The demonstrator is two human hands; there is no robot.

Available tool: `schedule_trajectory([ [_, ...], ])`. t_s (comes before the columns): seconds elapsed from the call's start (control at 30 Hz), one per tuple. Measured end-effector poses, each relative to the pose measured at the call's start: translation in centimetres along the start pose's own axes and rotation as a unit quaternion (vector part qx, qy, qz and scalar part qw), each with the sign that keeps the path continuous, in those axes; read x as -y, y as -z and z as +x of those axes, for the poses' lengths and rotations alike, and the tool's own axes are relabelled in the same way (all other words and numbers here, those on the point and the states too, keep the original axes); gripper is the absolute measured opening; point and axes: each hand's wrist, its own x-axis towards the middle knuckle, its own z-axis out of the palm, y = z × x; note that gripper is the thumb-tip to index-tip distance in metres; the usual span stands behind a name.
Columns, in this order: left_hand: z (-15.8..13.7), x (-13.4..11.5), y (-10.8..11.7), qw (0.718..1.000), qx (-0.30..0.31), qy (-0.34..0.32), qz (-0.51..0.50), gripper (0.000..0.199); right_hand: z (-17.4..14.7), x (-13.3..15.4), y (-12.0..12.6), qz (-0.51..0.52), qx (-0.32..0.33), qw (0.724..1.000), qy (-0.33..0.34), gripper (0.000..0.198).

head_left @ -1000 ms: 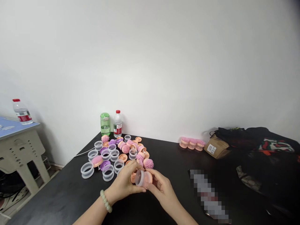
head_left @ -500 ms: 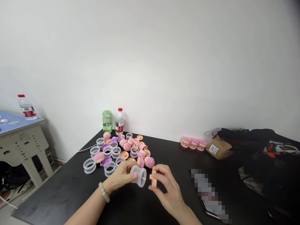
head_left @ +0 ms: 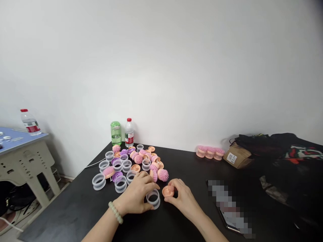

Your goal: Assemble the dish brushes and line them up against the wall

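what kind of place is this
Perhaps a classroom or workroom: a blue-topped desk with pale perforated legs, and a matte black table strewn with translucent, spool-shaped plastic rings.

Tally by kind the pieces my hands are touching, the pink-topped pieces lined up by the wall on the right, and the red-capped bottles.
Clear ring, at the left hand: 1
Peach piece, in the right hand: 1
Pink-topped pieces: 3
Red-capped bottles: 2
Total: 7
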Motion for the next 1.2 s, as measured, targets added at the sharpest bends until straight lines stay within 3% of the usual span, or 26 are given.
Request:
schedule_trajectory([
  [0.23, 0.3, -0.3, -0.4, 0.999, 0.018, -0.006, 0.051, 0.043, 0.0, -0.1, -1.3, -0.058, -0.007, 0.998, 0.025, 0.031],
  [0.67, 0.4, 0.5, -1.5, 0.985, -0.03, 0.028, 0.168, 0.041, 0.2, -0.8, -1.7, -0.05, -0.013, 0.997, 0.064, 0.03],
  [1.2, 0.5, 1.8, -2.3, 0.972, -0.058, 0.104, 0.204, 0.043, 1.2, -0.8, -2.6, -0.044, 0.013, 0.993, 0.104, 0.042],
])
